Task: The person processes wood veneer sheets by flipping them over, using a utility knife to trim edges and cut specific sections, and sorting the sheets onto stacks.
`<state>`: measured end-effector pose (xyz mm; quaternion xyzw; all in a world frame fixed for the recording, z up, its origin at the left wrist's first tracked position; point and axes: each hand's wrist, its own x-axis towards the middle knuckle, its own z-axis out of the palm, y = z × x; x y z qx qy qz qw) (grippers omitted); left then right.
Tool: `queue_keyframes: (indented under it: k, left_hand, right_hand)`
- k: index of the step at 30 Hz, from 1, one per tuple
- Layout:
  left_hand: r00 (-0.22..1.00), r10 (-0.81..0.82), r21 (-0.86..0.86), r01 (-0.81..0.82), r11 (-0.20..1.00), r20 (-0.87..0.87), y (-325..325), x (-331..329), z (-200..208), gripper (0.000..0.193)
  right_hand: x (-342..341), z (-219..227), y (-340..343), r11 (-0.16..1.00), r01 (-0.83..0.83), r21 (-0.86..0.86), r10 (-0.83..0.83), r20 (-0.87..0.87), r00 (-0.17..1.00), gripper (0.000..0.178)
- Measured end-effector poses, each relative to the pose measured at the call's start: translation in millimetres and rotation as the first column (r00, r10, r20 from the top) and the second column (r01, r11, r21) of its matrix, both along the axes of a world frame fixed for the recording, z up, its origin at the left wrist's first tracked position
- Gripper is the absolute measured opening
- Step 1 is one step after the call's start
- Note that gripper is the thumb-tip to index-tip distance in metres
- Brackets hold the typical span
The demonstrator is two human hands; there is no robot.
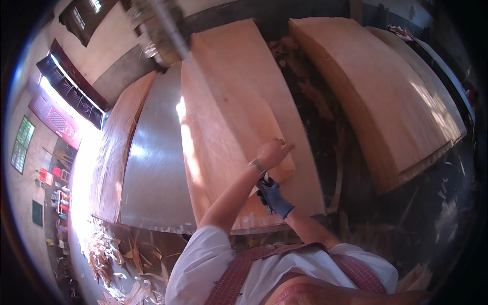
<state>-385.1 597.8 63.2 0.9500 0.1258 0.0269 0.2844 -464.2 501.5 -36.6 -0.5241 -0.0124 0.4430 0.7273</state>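
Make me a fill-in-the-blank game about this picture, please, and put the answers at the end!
1. Only the person's ____ hand wears a glove.
2. A band circles the ____ of the left hand.
3. The shiny grey panel lies on the picture's ____ side of the wood sheets beneath the hands.
4. The person's shirt sleeves are the colour ____.

Missing words: right; wrist; left; white.

Gloved fingers (264, 196) blurred, partly hidden

White shirt (198, 264), checked apron (231, 280), glove (277, 199)
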Motion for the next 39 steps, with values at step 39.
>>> queue_keyframes:
  k: [39]
  left_hand:
    - [0.292,0.924,-0.955,-0.236,-0.179,-0.245,-627,438,-185,0.031]
  right_hand:
    - [832,135,-1117,0.697,0.572,-0.431,-0.266,0.586,0.766,0.051]
